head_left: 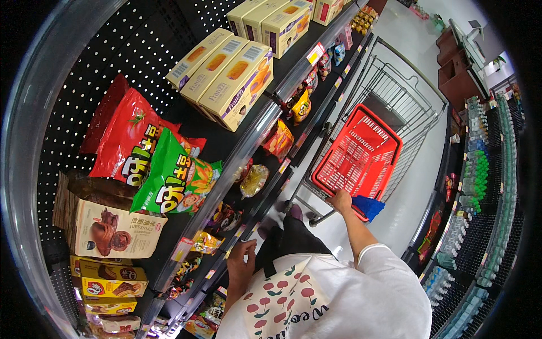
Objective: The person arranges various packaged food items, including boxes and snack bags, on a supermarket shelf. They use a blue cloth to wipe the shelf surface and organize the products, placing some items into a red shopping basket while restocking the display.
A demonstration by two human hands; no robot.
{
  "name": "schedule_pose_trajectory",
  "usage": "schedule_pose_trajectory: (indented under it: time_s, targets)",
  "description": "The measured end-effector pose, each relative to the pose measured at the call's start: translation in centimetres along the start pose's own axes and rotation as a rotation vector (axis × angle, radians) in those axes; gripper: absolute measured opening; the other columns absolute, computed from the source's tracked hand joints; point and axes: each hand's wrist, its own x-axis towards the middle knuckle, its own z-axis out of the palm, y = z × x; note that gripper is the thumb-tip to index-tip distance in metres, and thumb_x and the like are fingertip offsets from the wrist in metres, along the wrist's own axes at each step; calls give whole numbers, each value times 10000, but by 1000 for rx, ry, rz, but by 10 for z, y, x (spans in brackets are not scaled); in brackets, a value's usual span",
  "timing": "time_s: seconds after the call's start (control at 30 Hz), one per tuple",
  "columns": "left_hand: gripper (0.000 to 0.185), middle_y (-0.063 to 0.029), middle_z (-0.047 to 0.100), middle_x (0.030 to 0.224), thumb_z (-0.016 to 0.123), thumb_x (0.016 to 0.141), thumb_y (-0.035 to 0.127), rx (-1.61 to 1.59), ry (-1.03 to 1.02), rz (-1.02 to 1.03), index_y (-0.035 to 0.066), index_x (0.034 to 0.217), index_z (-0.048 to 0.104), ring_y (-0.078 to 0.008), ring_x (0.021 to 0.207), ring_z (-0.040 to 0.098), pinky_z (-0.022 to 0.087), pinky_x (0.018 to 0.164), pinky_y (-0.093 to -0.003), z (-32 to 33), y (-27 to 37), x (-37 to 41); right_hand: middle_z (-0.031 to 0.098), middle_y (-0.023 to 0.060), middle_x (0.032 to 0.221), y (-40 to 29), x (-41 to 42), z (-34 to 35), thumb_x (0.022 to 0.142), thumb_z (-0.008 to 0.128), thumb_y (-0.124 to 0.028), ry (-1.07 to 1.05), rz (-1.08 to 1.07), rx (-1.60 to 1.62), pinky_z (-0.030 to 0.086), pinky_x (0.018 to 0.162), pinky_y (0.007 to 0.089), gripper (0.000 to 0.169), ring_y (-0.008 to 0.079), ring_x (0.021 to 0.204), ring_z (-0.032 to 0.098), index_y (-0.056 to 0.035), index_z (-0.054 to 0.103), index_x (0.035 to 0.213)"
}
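Observation:
My right hand (pixel 341 201) is closed around the near handle of a wire shopping cart (pixel 417 91). A piece of blue cloth (pixel 368 207) hangs over the handle beside that hand. In the cart sits a red plastic shopping basket (pixel 358 148) with slotted walls and a black rim; I see nothing inside it. My left hand (pixel 242 257) is held low by my body, near the snack shelf edge, with loosely bent fingers and no object visible in it. Closest to it on the lower shelf is a yellow snack packet (pixel 207 243).
At left, the black shelf carries cream cake boxes (pixel 235 84), a red chip bag (pixel 127 135), a green chip bag (pixel 175 178), a croissant bag (pixel 120 231) and yellow snack boxes (pixel 114 282). Bottled drinks (pixel 476 173) line the right shelving. A brown counter (pixel 461 68) stands ahead.

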Motion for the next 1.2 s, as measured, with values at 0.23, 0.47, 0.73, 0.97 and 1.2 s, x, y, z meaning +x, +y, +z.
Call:
schedule_pose_trajectory:
  time_s: [0.23,0.47,0.73,0.97,1.2]
  targets:
    - [189,-168,738,992,661,977,-17,37,-17,-38,26,1152,719,-283,868,747,597,746,-359,-4,-7,-7,767,255,936,7,29,-12,716,887,-520,37,33,-43,619,826,476,600,373,923,768,9,799,985]
    - [184,-163,740,1002,658,989,5,45,-54,-83,35,1160,721,-279,857,747,589,743,-358,-6,-14,-11,771,224,1049,12,48,-32,726,900,-498,39,63,-8,599,868,493,597,382,991,751,-92,782,1148]
    - [177,-160,751,1061,647,1003,25,28,-114,-51,26,1163,723,-285,917,751,598,790,-360,-2,-24,-7,634,180,1359,18,48,-41,751,903,-484,183,-7,-105,469,1059,554,857,371,1318,558,-95,529,1418]
    - [195,-161,751,1071,650,1006,34,26,-191,-36,40,1190,714,-292,939,754,605,796,-366,0,-26,7,667,170,1282,27,64,-40,750,927,-382,206,-14,-166,507,975,578,753,386,1217,627,-85,549,1329]
    - [195,-154,757,1083,659,998,45,69,-149,-29,55,1184,717,-296,958,755,617,791,-371,13,-18,21,682,196,1236,25,75,-52,755,923,-442,223,-5,-182,523,970,586,756,420,1188,651,-70,543,1292]
